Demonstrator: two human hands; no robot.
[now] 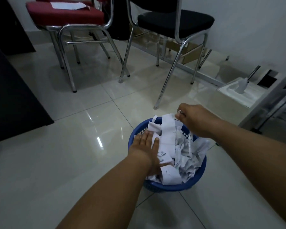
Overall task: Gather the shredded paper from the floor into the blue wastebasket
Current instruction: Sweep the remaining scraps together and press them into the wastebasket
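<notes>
The blue wastebasket (197, 176) stands on the tiled floor right in front of me, heaped with white shredded paper (175, 156) that rises above its rim. My left hand (145, 146) lies flat, fingers apart, on the paper at the basket's left rim. My right hand (193, 119) hovers over the far right rim with its fingers pinched on the top of a long white paper strip (168, 129) that hangs down into the heap.
A red-seated chair (64, 14) with a sheet of paper on it and a black-seated chair (175, 22) stand on chrome legs beyond the basket. A dark cabinet (10, 90) fills the left side. A white box (238, 95) and metal frame sit at right.
</notes>
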